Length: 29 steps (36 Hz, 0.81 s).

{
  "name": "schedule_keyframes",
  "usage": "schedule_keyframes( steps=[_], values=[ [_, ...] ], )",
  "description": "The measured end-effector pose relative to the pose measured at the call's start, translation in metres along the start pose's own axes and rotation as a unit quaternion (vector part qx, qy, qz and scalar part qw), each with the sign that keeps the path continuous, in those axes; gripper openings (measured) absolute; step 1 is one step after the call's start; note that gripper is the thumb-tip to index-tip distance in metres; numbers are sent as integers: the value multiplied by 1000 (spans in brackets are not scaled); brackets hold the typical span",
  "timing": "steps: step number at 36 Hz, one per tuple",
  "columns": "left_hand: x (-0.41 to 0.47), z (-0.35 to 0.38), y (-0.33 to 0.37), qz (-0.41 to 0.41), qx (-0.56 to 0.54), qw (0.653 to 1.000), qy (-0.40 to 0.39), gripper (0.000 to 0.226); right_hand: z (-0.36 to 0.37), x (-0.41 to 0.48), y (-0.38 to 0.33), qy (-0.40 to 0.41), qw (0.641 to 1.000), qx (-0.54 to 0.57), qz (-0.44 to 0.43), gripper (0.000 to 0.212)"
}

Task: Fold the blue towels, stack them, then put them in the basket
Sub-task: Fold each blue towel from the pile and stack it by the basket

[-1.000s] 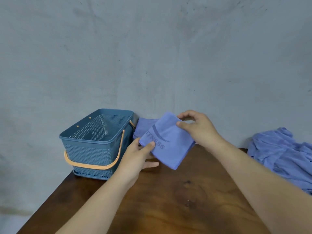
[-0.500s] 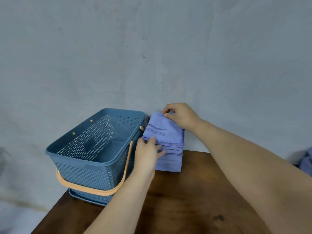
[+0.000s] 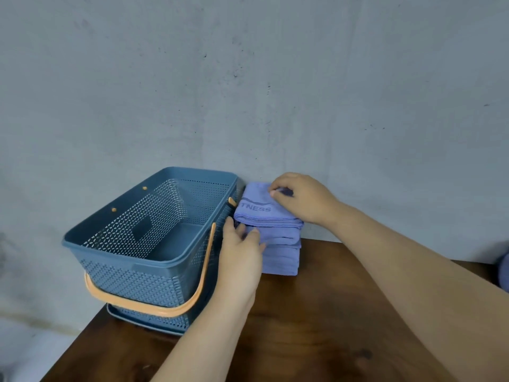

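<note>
A stack of folded blue towels (image 3: 278, 244) stands on the wooden table (image 3: 316, 326) against the wall, right beside the basket. The top towel (image 3: 256, 209) shows dark lettering. My right hand (image 3: 300, 199) rests on the far right part of the top towel, its curled fingertips pinching the cloth. My left hand (image 3: 242, 249) lies against the stack's front left side with straight fingers touching the middle layers. The blue perforated basket (image 3: 132, 244) with an orange handle (image 3: 154, 304) stands at the table's left end and holds nothing that I can see.
A grey wall runs right behind the table. A bit of loose blue cloth (image 3: 505, 268) shows at the right frame edge. The table's left edge lies just under the basket, with the floor beyond.
The folded towel that both hands held in the air now lies on top of the stack. My left hand slid down from the top towel's front edge to the stack's side.
</note>
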<state>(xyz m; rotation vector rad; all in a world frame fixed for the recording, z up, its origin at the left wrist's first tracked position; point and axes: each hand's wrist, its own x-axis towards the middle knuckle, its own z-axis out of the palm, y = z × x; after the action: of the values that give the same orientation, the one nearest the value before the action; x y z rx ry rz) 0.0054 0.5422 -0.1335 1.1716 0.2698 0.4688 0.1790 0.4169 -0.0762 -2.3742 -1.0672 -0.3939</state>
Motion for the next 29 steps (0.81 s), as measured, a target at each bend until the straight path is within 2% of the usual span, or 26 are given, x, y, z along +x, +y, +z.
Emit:
schedule_keyframes(
  steps=[2,4,8,15,25,29],
  values=[
    [-11,-4,-4,23,37,999,15,63,0,-17,-2,-21,1000,-7,-1,26],
    [-24,-10,-10,30,75,996,23,51,0,-34,-4,-23,1000,-2,4,31],
    [-51,-14,-18,10,128,992,2,35,-6,-73,-7,12,999,43,27,27],
    [-90,11,-34,-2,237,966,-107,27,-34,-176,-11,10,996,17,82,32],
    [-143,91,-74,16,317,916,-245,27,-109,-306,12,19,981,-37,189,32],
    [-166,129,-87,35,361,877,-315,26,-144,-359,42,53,961,-72,261,29]
  ],
)
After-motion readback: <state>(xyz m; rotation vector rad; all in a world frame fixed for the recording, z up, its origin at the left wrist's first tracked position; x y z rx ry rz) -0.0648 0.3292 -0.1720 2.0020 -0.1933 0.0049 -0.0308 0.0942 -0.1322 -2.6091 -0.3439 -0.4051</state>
